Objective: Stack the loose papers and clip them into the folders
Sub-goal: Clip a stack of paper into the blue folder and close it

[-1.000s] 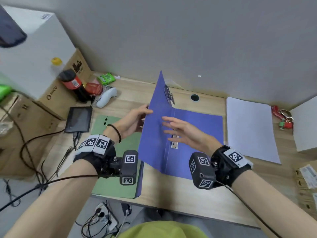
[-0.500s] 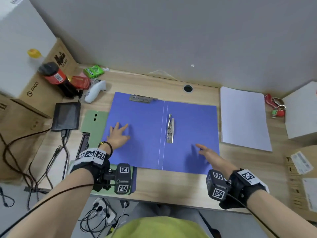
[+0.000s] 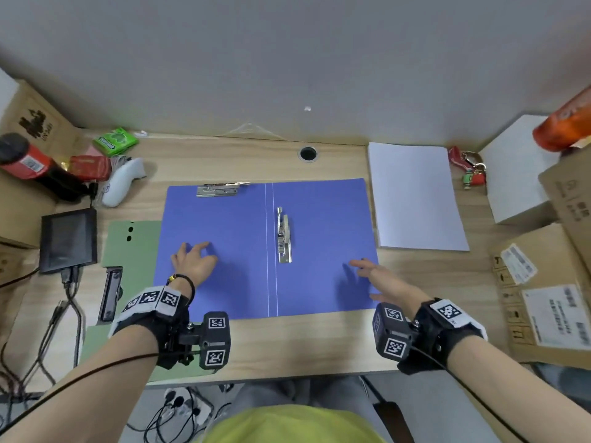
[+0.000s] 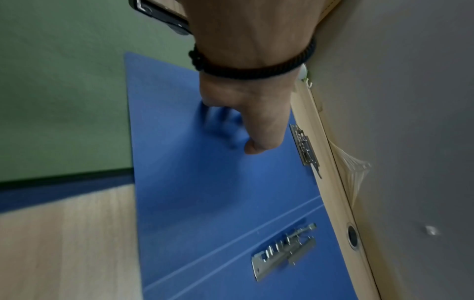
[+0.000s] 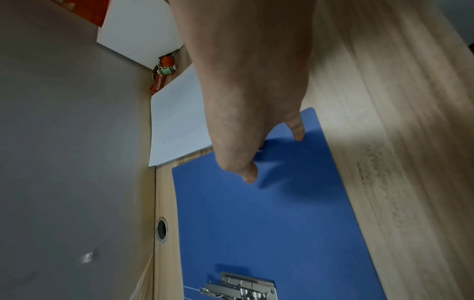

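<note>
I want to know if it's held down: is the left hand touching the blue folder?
Touching. The head view shows the left hand with fingertips planted on the blue folder.

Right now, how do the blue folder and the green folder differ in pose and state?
The blue folder lies spread open in the middle of the desk; the green folder lies to its left, partly under it. The blue folder's two metal clips show and hold no paper; the green folder shows a black clip. Both hands rest on the blue folder, none on the green. Both lie flat.
</note>
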`<state>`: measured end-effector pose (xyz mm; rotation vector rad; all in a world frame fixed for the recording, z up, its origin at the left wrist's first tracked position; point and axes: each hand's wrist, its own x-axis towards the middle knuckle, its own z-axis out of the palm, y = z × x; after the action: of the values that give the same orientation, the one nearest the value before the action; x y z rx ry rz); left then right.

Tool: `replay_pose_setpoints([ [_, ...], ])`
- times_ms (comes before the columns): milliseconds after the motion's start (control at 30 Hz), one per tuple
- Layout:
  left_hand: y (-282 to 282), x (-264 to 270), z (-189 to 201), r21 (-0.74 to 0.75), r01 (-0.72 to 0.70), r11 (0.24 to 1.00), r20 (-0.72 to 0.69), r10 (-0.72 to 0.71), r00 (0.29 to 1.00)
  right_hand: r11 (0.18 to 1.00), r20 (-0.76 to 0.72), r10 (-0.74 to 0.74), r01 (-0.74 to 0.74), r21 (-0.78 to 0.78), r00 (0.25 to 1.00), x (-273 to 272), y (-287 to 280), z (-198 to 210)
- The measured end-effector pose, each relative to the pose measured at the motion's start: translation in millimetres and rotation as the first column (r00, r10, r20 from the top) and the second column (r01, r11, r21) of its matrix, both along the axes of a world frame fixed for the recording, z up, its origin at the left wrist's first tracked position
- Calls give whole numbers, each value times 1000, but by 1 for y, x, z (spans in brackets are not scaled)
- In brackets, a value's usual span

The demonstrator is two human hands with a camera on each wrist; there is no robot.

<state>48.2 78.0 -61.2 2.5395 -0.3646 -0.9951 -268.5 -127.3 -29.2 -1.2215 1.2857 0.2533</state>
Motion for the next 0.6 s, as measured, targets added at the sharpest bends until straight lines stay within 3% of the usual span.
replay_pose_setpoints([
  [100,-26,-20,6,-112,-115,987,13,118,993,997,45,-62,60,46,997,-7,-3,2],
  [200,-66,-53,15,-319,-111,941,35,128,991,988,95,-126,116,106,987,-24,-13,2],
  [300,-112,-95,24,-475,-111,873,-249,-12,968,975,114,-203,190,114,972,-48,-27,5],
  [400,-154,-137,35,-418,12,908,-434,-211,876,960,91,-277,272,64,957,-75,-39,9],
  [600,-207,-194,31,-305,57,951,-551,-225,803,880,29,-458,458,-127,888,-132,-74,3],
])
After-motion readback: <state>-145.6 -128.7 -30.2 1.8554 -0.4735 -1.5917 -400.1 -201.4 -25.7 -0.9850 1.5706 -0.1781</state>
